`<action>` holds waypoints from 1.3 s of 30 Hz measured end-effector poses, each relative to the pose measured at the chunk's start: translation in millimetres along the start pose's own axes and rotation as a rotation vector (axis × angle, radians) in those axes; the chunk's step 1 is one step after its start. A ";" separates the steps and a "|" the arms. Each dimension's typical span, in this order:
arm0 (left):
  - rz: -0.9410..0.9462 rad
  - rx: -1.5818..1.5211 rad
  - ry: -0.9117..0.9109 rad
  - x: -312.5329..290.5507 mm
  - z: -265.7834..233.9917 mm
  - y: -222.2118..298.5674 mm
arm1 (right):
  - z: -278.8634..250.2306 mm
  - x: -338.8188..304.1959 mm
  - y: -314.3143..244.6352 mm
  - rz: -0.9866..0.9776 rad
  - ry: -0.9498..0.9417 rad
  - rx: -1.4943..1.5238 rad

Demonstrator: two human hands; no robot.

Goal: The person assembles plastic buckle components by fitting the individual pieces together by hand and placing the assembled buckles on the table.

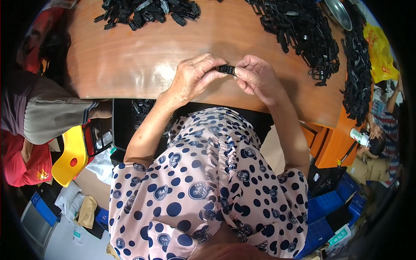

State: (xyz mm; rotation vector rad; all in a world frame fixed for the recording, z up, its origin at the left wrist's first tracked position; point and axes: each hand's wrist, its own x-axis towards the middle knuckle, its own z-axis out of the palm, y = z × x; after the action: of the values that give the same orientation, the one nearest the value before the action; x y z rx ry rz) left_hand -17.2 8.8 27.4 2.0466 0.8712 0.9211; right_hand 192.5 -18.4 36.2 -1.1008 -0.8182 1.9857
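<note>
Above the near part of the wooden table (143, 56), a small black ribbed plastic part (226, 69) is held between my two hands. My left hand (197, 73) pinches its left end with thumb and forefinger. At the right end, the thumb and fingertips of my right hand (255, 78) close on the same part. Fingertips cover both of its ends, so its full shape is hidden. Similar black plastic pieces lie in a heap (147, 13) at the far left and in a larger pile (299, 34) at the far right.
Beyond the right pile stand a metal bowl (339, 14), a long row of black parts (359, 73) and a yellow bag (378, 52). A black tray (123, 125) with some parts is by my lap. A yellow chair (69, 151) and another person (52, 112) are at left.
</note>
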 end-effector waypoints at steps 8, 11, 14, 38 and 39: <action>0.092 0.225 -0.131 -2.6 -6.7 14.3 | -3.8 0.1 -4.2 0.166 -0.010 -0.279; -0.161 -0.127 -0.083 -5.5 1.1 17.9 | -4.7 -2.2 3.6 0.177 -0.035 -0.117; -0.330 -0.680 0.109 -8.2 18.7 15.1 | 8.5 0.0 2.1 0.170 -0.149 0.097; -0.505 0.645 0.228 53.0 -53.0 -84.0 | -83.6 -15.8 -23.9 -0.471 0.684 -1.614; -0.512 0.667 0.209 55.0 -57.4 -79.2 | -84.9 -11.8 -20.9 -0.430 0.664 -1.650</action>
State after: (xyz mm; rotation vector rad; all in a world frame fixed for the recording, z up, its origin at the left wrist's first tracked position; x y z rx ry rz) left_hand -57.4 112.0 9.0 2.0882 1.9109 0.6014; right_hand 277.6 -1.1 20.8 -1.9471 -2.0713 0.1540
